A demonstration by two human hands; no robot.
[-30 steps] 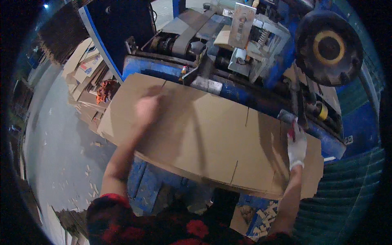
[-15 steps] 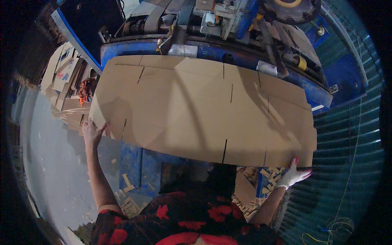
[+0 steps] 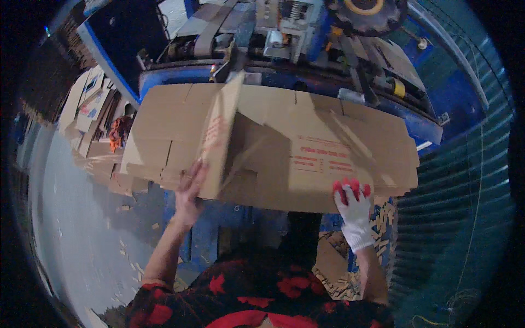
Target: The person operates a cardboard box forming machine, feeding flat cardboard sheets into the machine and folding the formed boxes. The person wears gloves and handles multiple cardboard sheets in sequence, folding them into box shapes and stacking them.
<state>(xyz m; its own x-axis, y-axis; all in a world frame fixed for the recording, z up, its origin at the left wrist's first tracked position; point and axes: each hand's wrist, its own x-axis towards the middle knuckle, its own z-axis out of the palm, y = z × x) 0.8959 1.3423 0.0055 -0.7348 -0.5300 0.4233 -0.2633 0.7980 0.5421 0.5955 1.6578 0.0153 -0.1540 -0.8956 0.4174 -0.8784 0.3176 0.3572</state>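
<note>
A large brown cardboard sheet (image 3: 262, 117) with slots along its edges lies across the front of a blue machine. Its left part stands up as a raised panel (image 3: 217, 145), tilted, with faint red print on it. My bare left hand (image 3: 191, 188) is closed on that panel's near edge. On the right, a printed panel (image 3: 320, 156) lies folded down over the sheet, red print facing up. My right hand (image 3: 353, 210), in a white glove with red fingertips, rests on its near edge, fingers slightly apart and bent; its thumb cannot be made out.
Beyond the sheet stands the blue machine (image 3: 273, 76) with rollers, belts and a dark round wheel (image 3: 366, 13). A stack of flat cardboard (image 3: 90, 109) is at left. Cardboard scraps (image 3: 342, 273) litter the floor. Green corrugated metal (image 3: 454, 208) runs along the right.
Both hands have moved inward from the sheet's outer ends. The left panel is now raised in my left hand, and the right panel is folded over, showing red print.
</note>
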